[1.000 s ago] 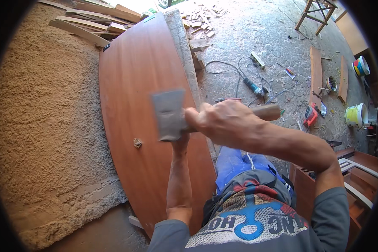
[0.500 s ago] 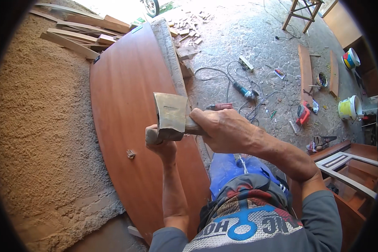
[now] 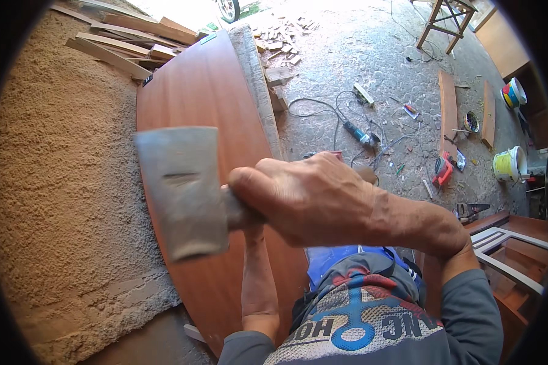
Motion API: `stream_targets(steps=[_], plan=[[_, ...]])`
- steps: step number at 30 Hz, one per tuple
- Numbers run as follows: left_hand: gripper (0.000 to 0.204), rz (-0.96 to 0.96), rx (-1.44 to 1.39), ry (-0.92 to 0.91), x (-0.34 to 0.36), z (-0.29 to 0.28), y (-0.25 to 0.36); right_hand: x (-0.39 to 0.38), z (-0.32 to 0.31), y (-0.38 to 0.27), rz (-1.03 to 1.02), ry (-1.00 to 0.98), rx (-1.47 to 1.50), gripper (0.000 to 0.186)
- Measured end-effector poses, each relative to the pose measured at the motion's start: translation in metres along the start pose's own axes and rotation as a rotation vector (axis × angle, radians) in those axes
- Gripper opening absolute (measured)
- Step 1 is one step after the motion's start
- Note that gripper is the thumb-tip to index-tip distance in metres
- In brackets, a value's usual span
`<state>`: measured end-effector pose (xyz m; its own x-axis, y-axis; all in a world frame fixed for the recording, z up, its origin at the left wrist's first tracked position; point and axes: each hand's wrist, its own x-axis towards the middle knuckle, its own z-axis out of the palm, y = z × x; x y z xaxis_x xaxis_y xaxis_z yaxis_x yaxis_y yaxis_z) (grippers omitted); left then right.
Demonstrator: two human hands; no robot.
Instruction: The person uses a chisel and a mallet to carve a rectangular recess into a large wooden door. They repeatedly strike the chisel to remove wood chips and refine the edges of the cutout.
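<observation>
My right hand (image 3: 313, 198) is wrapped round the short wooden handle of a hatchet, held up close over the board. The hatchet's grey metal head (image 3: 189, 188) shows its broad flat side, slightly blurred, and the handle's end sticks out beyond my fist. Behind the head and my right hand, my left hand is hidden; only its wrist and forearm (image 3: 260, 286) show, reaching over the board, so its fingers cannot be seen. Beneath both arms lies a long reddish-brown wooden board (image 3: 195, 97).
Wood strips (image 3: 128, 39) lie beyond the board, beside a heap of sawdust-coloured material (image 3: 61, 164). On the right floor are an angle grinder (image 3: 360, 134) with cables, a red power tool (image 3: 443, 170), planks (image 3: 447, 112), buckets (image 3: 510, 163) and a wooden stool (image 3: 444, 24).
The hatchet has risen closer to view and shifted left, my right hand with it. My left hand, earlier seen closed round a rounded handle end, is now covered by them.
</observation>
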<state>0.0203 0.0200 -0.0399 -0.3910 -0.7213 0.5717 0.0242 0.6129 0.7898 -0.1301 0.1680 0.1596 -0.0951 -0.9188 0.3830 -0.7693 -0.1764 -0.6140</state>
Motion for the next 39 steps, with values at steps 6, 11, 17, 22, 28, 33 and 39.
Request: stream_targets(steps=[6, 11, 17, 22, 28, 33, 39], plan=[[0.039, -0.07, -0.005, -0.122, -0.018, -0.002, -0.031, -0.015, 0.044, 0.036, 0.124, -0.311, -0.168, 0.022], [0.016, 0.021, 0.118, 0.041, -0.011, 0.015, 0.019, -0.041, 0.05, 0.047, 0.277, -0.172, 0.078, 0.022], [0.021, -0.389, -0.825, 0.27, 0.081, 0.009, 0.066, -0.058, 0.072, 0.063, 0.221, 0.277, 0.109, 0.03], [0.034, -0.683, -1.052, 0.169, 0.065, 0.065, 0.083, -0.064, 0.076, 0.088, 0.295, 0.308, 0.213, 0.032], [0.059, -0.426, -0.059, -0.506, 0.019, 0.031, -0.011, -0.115, 0.078, 0.103, 0.647, 0.315, 0.354, 0.032], [0.057, -0.398, 1.062, -1.013, -0.013, 0.03, -0.06, -0.166, 0.086, 0.109, 0.933, 0.267, 0.374, 0.036], [0.042, -0.293, 1.009, -0.985, -0.034, 0.037, -0.081, -0.19, 0.093, 0.111, 0.976, 0.268, 0.337, 0.039]])
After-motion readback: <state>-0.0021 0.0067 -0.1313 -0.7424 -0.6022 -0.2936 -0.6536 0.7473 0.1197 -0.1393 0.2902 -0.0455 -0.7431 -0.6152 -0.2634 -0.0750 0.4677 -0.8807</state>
